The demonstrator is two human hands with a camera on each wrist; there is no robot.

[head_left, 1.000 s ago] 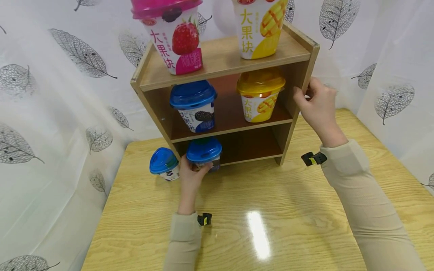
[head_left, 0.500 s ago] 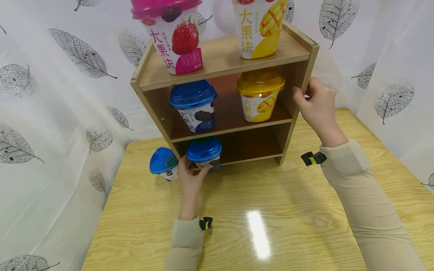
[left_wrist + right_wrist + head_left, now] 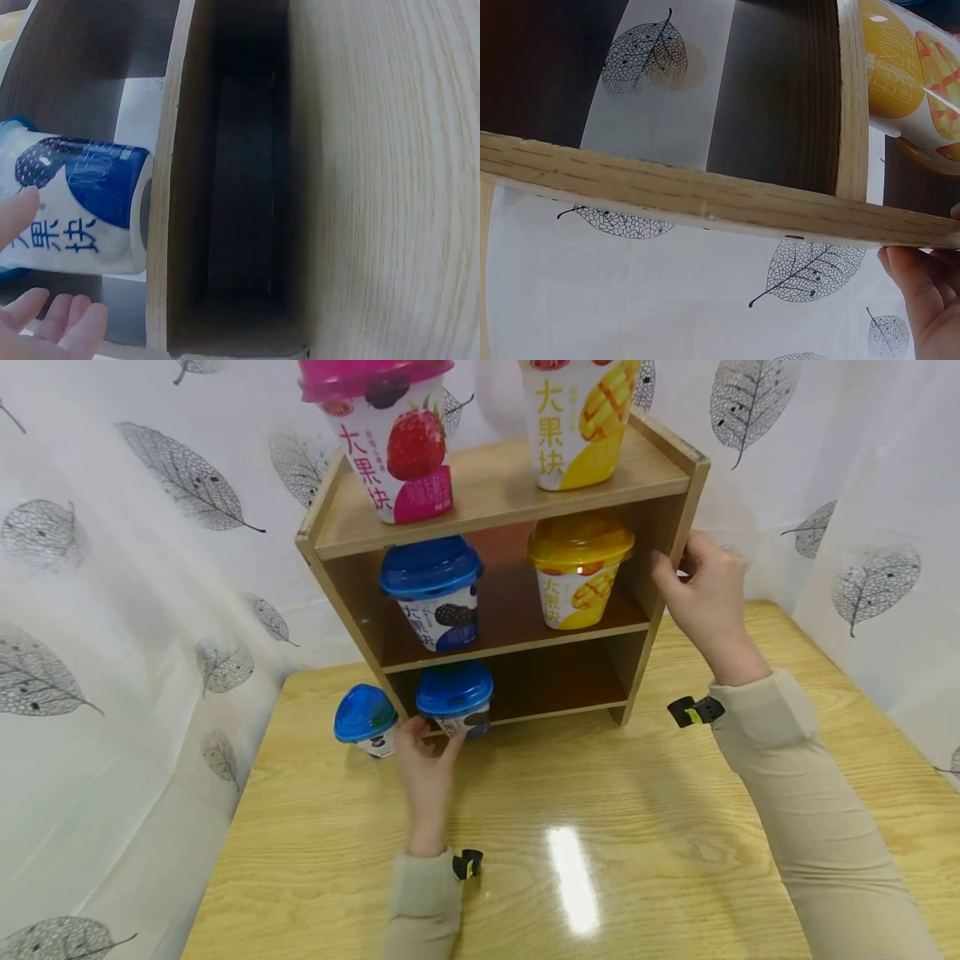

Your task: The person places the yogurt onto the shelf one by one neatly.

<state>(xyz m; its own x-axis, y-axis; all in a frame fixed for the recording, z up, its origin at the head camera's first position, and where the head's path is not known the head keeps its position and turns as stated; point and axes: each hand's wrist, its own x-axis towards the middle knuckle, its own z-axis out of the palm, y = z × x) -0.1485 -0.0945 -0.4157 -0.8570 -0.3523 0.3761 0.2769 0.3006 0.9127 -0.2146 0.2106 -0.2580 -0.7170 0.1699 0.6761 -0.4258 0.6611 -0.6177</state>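
In the head view, a blackberry yogurt cup (image 3: 455, 689) with a blue lid stands upright on the bottom level of a wooden shelf (image 3: 502, 511), at its left side. My left hand (image 3: 426, 768) is just in front of this cup, thumb and fingers spread. The left wrist view has the cup's label (image 3: 90, 187) between my thumb (image 3: 16, 216) and fingers (image 3: 79, 326), with a gap below the cup on the finger side; whether the thumb touches it I cannot tell. My right hand (image 3: 708, 602) grips the right side panel's front edge of the shelf.
Another blue-lidded cup (image 3: 365, 718) stands on the wooden table (image 3: 510, 827), left of the shelf. The middle level bears a blue-lidded cup (image 3: 435, 593) and a yellow mango cup (image 3: 577, 568). A pink strawberry cup (image 3: 405, 452) and a mango cup (image 3: 577, 422) stand on top.
My left hand has loosened from the lower blackberry cup and drawn back slightly toward me, its thumb leaving the label in the head view. The right hand keeps its grip on the shelf.
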